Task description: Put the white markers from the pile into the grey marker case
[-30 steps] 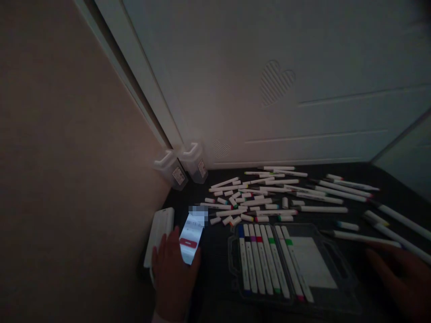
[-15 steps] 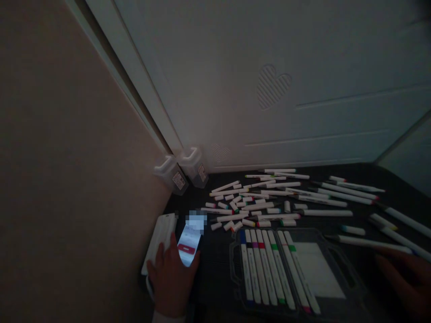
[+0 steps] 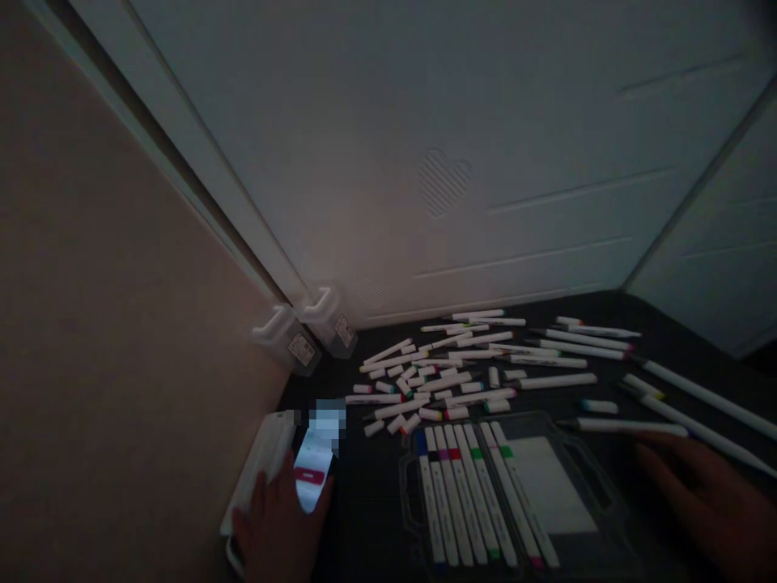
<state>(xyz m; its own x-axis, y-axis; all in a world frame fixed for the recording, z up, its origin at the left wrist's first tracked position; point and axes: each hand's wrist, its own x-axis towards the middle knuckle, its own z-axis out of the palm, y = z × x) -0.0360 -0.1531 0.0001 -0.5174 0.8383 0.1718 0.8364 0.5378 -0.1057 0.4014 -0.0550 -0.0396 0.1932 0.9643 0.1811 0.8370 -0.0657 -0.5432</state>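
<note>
My left hand (image 3: 282, 518) lies at the lower left with its fingers spread, across a lit phone (image 3: 311, 478) and a white, long box-like object (image 3: 261, 465). The thumb rests along the phone's right edge. At the lower right, my right hand (image 3: 698, 486) has its fingers stretched toward an uncapped marker (image 3: 631, 426); its fingertips are at the marker's rear end, and I cannot tell whether they touch. Between the hands is an open clear marker case (image 3: 613, 518) holding several white markers (image 3: 461, 502) in a row and a white card (image 3: 558, 486).
Many uncapped white markers (image 3: 552, 380) and loose caps (image 3: 494, 406) are strewn over the dark tabletop (image 3: 370, 502). Two translucent containers (image 3: 285, 340) stand at the back left corner. A white panel (image 3: 364, 162) with embossed hearts rises behind; a beige wall (image 3: 109, 364) borders the left.
The camera view has turned, shifting the scene left and slightly down. My right hand has come a little closer to the uncapped marker. My left hand stays over the phone.
</note>
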